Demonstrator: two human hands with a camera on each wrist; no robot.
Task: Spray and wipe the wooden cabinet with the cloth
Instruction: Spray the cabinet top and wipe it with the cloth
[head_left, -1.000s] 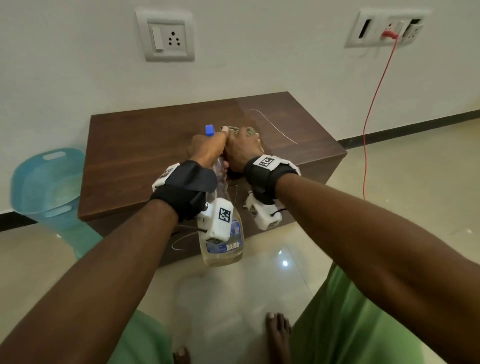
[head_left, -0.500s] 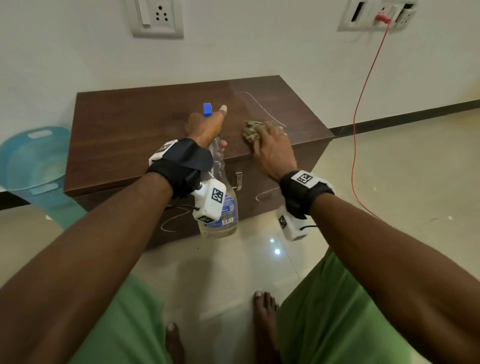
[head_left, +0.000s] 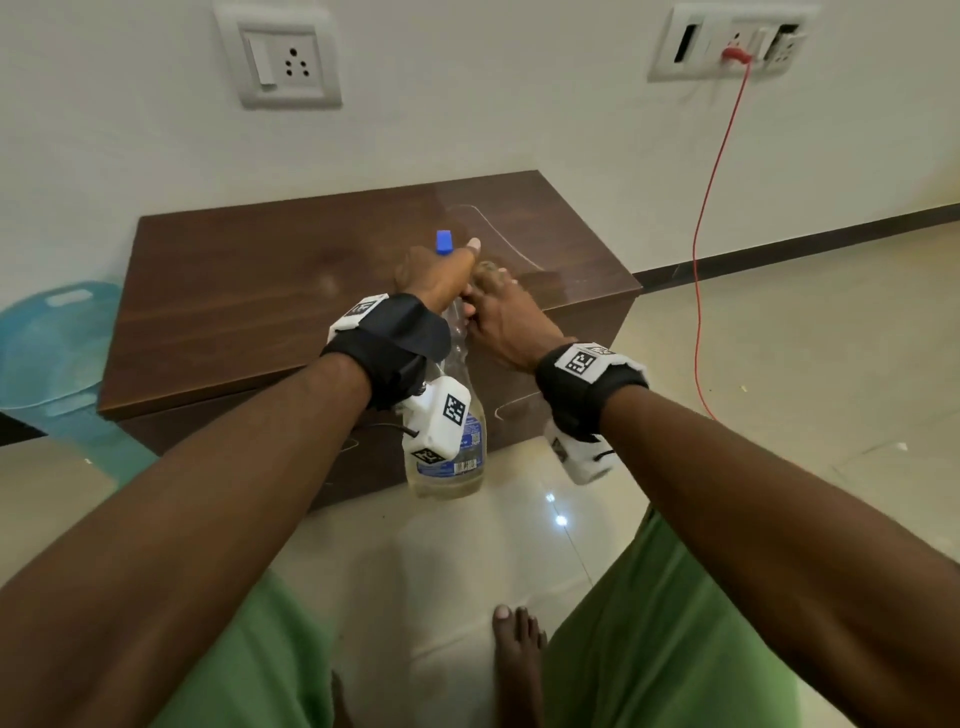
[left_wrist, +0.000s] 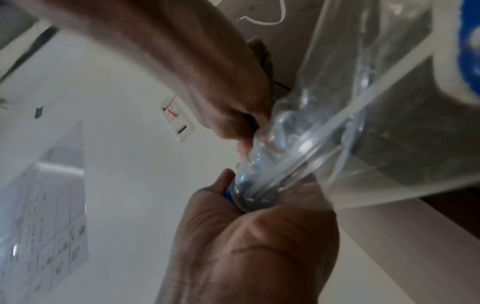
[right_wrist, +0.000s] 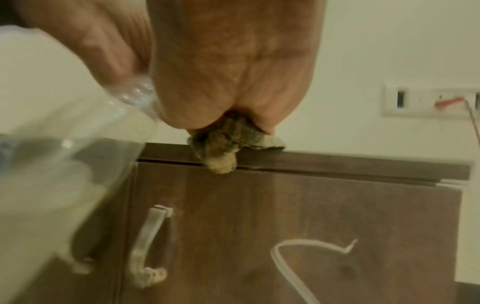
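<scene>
The dark wooden cabinet (head_left: 249, 317) stands against the wall. My left hand (head_left: 434, 275) grips the neck of a clear spray bottle (head_left: 452, 467), whose blue nozzle (head_left: 443, 242) points over the cabinet top. My right hand (head_left: 501, 317) lies right beside it at the cabinet's front edge and holds a crumpled brownish cloth (head_left: 488, 267). In the right wrist view the cloth (right_wrist: 223, 148) bulges out under the right hand (right_wrist: 233, 72) at the cabinet's top front edge (right_wrist: 285, 226). In the left wrist view my left hand (left_wrist: 246, 236) is wrapped round the bottle (left_wrist: 363, 123).
A blue plastic basket (head_left: 47, 353) stands left of the cabinet. A red cable (head_left: 717, 208) hangs from the wall socket down to the floor on the right. A thin white cord (head_left: 493, 234) lies on the cabinet top. The cabinet door has a metal handle (right_wrist: 148, 246). My bare foot (head_left: 514, 649) is on the tiled floor.
My right hand with the cloth swept right along the cabinet top, then came back left beside the left hand. The left hand kept its hold on the bottle.
</scene>
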